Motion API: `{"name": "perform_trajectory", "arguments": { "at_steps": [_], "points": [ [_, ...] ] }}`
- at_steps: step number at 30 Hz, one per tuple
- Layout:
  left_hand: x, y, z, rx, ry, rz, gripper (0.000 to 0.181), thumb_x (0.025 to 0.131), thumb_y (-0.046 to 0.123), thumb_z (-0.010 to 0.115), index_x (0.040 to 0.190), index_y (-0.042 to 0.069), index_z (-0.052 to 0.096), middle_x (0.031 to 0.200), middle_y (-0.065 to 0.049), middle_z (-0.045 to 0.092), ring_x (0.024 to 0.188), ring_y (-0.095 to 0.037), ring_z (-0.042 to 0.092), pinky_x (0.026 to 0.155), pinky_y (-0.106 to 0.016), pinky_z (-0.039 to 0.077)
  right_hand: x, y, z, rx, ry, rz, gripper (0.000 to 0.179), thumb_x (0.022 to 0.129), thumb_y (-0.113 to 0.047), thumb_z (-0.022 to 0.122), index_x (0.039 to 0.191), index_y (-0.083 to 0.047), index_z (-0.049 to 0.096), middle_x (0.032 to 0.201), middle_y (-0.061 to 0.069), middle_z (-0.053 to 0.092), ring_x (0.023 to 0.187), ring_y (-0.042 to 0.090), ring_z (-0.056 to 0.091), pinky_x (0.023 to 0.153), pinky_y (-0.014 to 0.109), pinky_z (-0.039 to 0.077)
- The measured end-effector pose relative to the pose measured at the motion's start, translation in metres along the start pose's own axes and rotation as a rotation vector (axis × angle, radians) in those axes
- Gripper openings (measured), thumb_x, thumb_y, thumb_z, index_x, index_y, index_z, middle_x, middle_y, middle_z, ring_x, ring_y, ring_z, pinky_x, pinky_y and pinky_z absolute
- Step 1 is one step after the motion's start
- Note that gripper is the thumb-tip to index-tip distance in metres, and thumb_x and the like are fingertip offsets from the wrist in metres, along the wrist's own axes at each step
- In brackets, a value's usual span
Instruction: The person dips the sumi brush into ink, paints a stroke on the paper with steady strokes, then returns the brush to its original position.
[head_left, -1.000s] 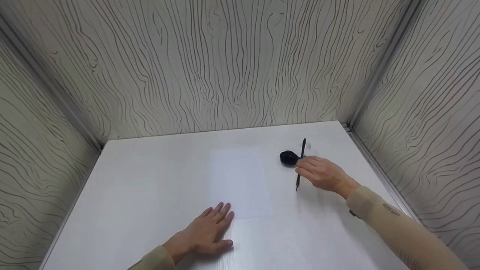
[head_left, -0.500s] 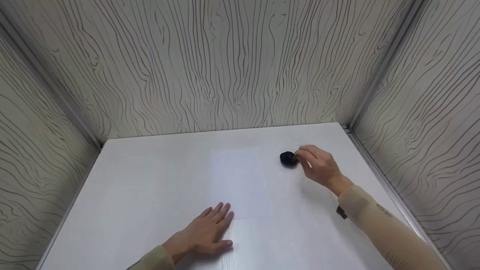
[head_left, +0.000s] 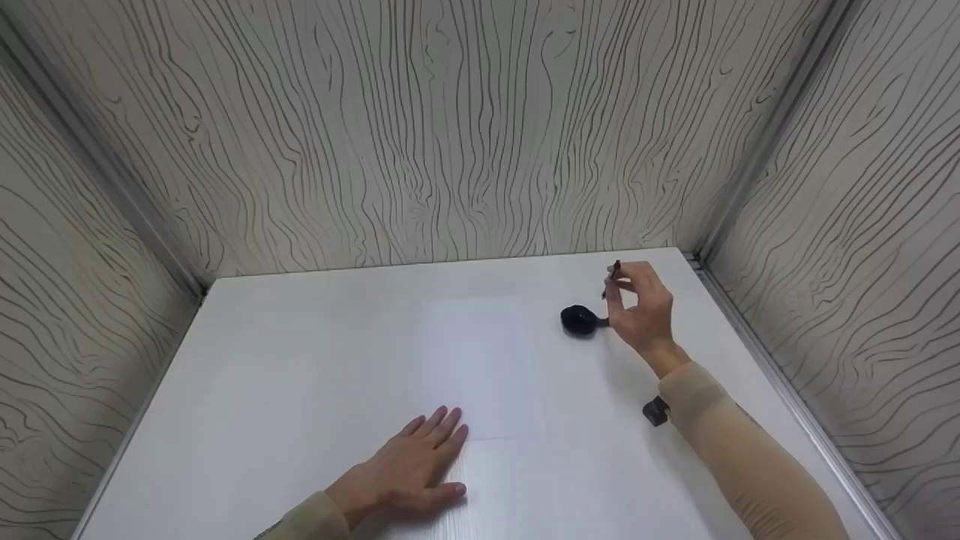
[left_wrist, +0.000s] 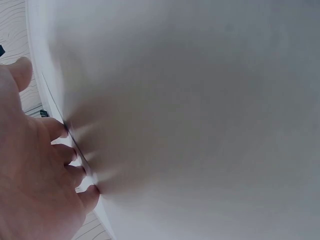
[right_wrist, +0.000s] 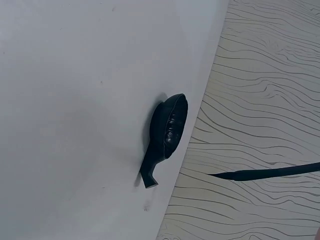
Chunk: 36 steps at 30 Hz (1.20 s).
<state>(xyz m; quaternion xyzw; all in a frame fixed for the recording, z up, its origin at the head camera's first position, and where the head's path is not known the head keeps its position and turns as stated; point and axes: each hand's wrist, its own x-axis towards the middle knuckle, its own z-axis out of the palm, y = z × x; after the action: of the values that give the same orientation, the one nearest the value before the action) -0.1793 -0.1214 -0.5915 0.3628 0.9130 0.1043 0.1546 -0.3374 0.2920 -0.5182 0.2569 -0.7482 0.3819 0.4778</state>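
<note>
My right hand [head_left: 641,307] pinches a slim dark stick [head_left: 615,274] between thumb and fingertips, beyond a small black dish with a short handle [head_left: 579,320]. In the right wrist view the stick [right_wrist: 270,173] tapers to a pointed, brush-like tip, apart from the dish [right_wrist: 160,130]. Something dark and glossy shows inside the dish. A white sheet of paper [head_left: 480,360] lies flat mid-table. My left hand [head_left: 409,465] rests palm down with fingers spread, fingertips at the paper's near left edge. The left wrist view shows these fingers [left_wrist: 60,152] from the palm side.
The white table [head_left: 262,375] is enclosed by wood-grain patterned panels [head_left: 450,135] at the back and both sides. Metal strips [head_left: 787,390] run along the side edges. A small black object [head_left: 655,411] sits at my right cuff. Faint marks dot the tabletop near the dish.
My right hand has moved away from me past the dish. The stick, earlier lying across the dish's handle, has turned and looks much shorter. The left hand has stayed put.
</note>
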Motion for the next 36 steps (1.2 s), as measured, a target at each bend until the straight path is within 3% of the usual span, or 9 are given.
{"name": "perform_trajectory", "arguments": {
  "at_steps": [4,10,13,16,19,26,36],
  "points": [
    [-0.001,0.000,0.000,-0.005,-0.001,0.000,0.097,0.107,0.076,0.040,0.179,0.013,0.028,0.190,-0.010,0.020,0.178,-0.037,0.021,0.141,-0.063,0.027,0.000,0.005,0.004,-0.015,0.063,0.070,0.020,0.090,0.022,0.074,0.108,0.013,0.072,0.102,0.026,0.073,0.091,0.031,0.076,0.090,0.005,0.058],
    [-0.001,-0.001,0.000,-0.008,0.000,0.000,0.097,0.107,0.076,0.041,0.179,0.012,0.028,0.190,-0.011,0.020,0.178,-0.038,0.021,0.141,-0.063,0.027,0.006,-0.002,0.007,-0.008,0.198,0.231,0.020,0.091,0.023,0.072,0.111,0.019,0.071,0.099,0.034,0.070,0.095,0.001,0.070,0.078,0.003,0.057],
    [0.000,-0.002,0.001,-0.015,-0.006,-0.005,0.098,0.107,0.077,0.040,0.180,0.013,0.027,0.191,-0.010,0.018,0.178,-0.037,0.020,0.141,-0.063,0.026,0.013,-0.013,0.006,0.023,0.263,0.332,0.020,0.095,0.021,0.069,0.114,0.021,0.068,0.100,0.036,0.069,0.093,-0.005,0.069,0.076,0.003,0.056],
    [0.001,-0.002,0.001,-0.020,-0.013,-0.012,0.099,0.106,0.078,0.039,0.180,0.015,0.026,0.191,-0.009,0.017,0.179,-0.036,0.018,0.142,-0.063,0.024,0.016,-0.016,0.006,0.069,0.318,0.440,0.020,0.098,0.019,0.067,0.118,0.022,0.066,0.102,0.035,0.069,0.090,-0.005,0.069,0.076,0.005,0.058],
    [0.001,-0.003,0.002,-0.016,-0.017,-0.014,0.099,0.106,0.079,0.039,0.180,0.015,0.026,0.191,-0.008,0.017,0.179,-0.035,0.018,0.142,-0.062,0.025,0.012,-0.003,0.010,0.100,0.368,0.536,0.020,0.101,0.016,0.065,0.121,0.021,0.065,0.102,0.029,0.069,0.087,-0.001,0.070,0.076,0.010,0.062],
    [0.001,-0.003,0.001,-0.011,-0.008,-0.001,0.098,0.107,0.077,0.039,0.179,0.012,0.028,0.190,-0.012,0.018,0.178,-0.038,0.020,0.141,-0.064,0.026,-0.004,0.027,0.015,0.129,0.398,0.741,0.021,0.106,0.009,0.065,0.127,0.010,0.067,0.099,-0.006,0.066,0.088,0.002,0.069,0.077,0.016,0.065],
    [0.001,-0.002,0.002,-0.017,-0.013,-0.012,0.099,0.106,0.079,0.038,0.180,0.014,0.027,0.191,-0.011,0.017,0.178,-0.037,0.019,0.141,-0.063,0.025,-0.020,0.033,0.018,0.174,0.385,0.847,0.022,0.105,0.008,0.065,0.127,0.012,0.065,0.096,-0.005,0.063,0.085,0.005,0.070,0.075,0.020,0.067]
  ]
}}
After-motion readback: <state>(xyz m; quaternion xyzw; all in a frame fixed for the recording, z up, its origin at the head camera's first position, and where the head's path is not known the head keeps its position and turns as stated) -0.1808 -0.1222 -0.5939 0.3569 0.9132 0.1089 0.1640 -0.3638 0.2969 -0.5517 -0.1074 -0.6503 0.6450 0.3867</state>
